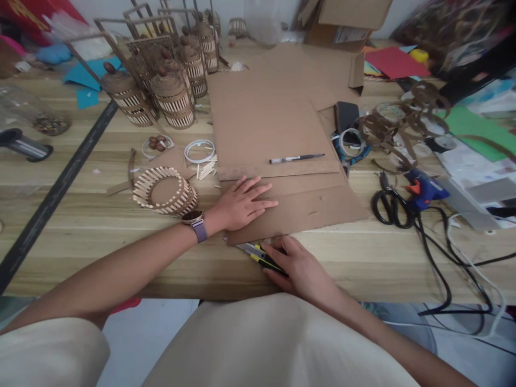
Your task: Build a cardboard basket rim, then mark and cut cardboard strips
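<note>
The left hand (245, 207) lies spread on a flat brown cardboard sheet (310, 209); the right hand (300, 263) grips a yellow-and-black utility knife (258, 253)

The sheet is at the near middle of the pale wooden counter (346, 258), the knife by its near edge; a slim black-and-clear pen (298, 158) rests farther back, a round ring of pale wooden sticks (183, 200) stands left, a blue glue gun (425, 189) lies right
</note>
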Action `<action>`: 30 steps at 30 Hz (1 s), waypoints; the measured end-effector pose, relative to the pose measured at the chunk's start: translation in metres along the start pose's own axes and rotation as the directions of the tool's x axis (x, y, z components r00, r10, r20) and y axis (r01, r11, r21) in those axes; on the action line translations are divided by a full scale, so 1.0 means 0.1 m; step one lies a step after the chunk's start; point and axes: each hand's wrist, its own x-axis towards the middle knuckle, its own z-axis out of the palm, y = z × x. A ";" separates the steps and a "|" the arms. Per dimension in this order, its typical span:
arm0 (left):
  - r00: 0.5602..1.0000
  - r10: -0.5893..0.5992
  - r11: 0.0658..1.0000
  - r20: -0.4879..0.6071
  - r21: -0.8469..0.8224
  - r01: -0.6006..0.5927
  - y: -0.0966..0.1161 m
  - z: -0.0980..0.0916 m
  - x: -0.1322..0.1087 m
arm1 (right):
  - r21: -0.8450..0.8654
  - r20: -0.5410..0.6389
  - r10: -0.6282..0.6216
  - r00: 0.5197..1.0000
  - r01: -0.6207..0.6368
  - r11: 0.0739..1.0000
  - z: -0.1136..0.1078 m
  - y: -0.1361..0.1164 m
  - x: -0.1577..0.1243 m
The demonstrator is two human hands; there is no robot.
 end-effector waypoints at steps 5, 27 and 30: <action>1.000 0.013 1.000 0.006 0.004 -0.013 0.00 -0.01 0.00 | -0.008 -0.014 -0.030 0.999 0.030 1.000 0.04 0.01 -0.03; 0.999 0.034 0.999 0.021 0.008 -0.035 -0.03 0.00 -0.02 | 0.045 0.155 -0.151 0.976 0.146 0.988 -0.30 0.13 0.19; 0.999 0.027 1.000 0.024 0.006 -0.027 -0.03 0.00 -0.02 | 0.043 0.155 -0.156 0.976 0.151 0.988 -0.31 0.13 0.20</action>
